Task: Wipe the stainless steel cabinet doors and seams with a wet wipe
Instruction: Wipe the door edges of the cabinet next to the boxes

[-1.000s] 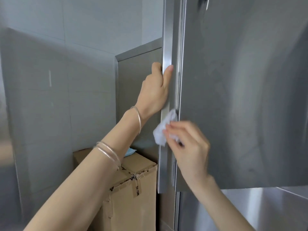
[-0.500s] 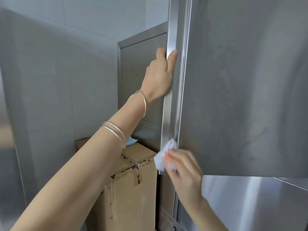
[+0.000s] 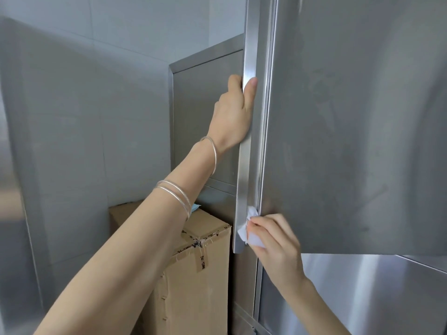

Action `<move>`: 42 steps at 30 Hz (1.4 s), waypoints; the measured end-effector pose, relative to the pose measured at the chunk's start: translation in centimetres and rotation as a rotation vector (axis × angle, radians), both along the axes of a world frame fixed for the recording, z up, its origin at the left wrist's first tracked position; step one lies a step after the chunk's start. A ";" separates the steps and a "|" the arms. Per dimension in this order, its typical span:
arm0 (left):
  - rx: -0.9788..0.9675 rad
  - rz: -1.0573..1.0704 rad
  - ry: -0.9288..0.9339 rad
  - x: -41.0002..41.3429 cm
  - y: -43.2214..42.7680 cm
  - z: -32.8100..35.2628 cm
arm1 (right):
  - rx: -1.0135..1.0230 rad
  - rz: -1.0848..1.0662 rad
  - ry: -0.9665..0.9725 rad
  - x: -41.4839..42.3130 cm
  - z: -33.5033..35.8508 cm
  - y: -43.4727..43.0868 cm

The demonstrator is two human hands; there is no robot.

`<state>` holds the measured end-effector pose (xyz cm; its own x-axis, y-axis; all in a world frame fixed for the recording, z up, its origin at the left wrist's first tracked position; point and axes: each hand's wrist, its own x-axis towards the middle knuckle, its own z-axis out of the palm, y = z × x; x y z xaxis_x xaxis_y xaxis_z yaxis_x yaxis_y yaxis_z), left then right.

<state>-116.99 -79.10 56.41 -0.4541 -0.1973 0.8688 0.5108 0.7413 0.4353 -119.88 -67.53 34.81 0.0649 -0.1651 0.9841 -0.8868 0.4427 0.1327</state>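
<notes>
A stainless steel upper cabinet door [image 3: 350, 122] stands open and fills the right of the view. Its long vertical edge handle [image 3: 246, 165] runs down the middle. My left hand [image 3: 233, 114] grips that handle high up, fingers wrapped behind it and thumb on the front. My right hand [image 3: 273, 240] pinches a crumpled white wet wipe [image 3: 248, 228] and presses it into the seam between handle and door, near the door's bottom corner.
A taped cardboard box [image 3: 198, 269] stands below the handle, with something blue on top behind my forearm. Behind it is another steel panel [image 3: 205, 97]. A lower steel door [image 3: 362, 293] sits beneath the open one. Grey tiled wall [image 3: 84, 117] on the left.
My right hand has slid the wipe down the seam, from mid-handle to near the door's bottom corner. My left hand keeps its grip on the handle.
</notes>
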 end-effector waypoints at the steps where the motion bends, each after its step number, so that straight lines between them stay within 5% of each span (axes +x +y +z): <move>1: 0.000 0.000 -0.007 -0.1 0.0 0.0 | 0.006 -0.009 0.012 -0.1 1.3 0.0; 9: -0.011 0.000 0.014 -0.8 -0.3 -0.2 | -0.124 -0.100 0.043 0.4 7.9 -0.9; 15: -0.033 -0.009 0.047 -0.1 -0.2 -0.3 | 0.114 -0.132 -0.067 2.4 4.5 1.4; 20: -0.074 -0.095 0.112 0.2 -0.6 0.0 | -0.106 -0.127 0.083 1.9 13.4 0.0; 26: -0.064 -0.107 0.139 -0.5 -1.0 0.3 | 0.070 -0.169 -0.074 2.4 4.1 0.3; 33: 0.001 -0.064 0.211 -2.3 -0.9 0.4 | -0.083 -0.083 -0.051 0.2 10.4 -0.9; 42: -0.003 -0.040 0.188 -4.2 -1.5 0.1 | 0.126 -0.149 -0.070 -0.7 -2.2 -0.6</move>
<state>-121.14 -80.57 56.47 -0.2907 -0.1800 0.9397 0.6122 0.7198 0.3273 -120.60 -68.10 32.61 -0.0376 -0.2902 0.9562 -0.8217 0.5535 0.1357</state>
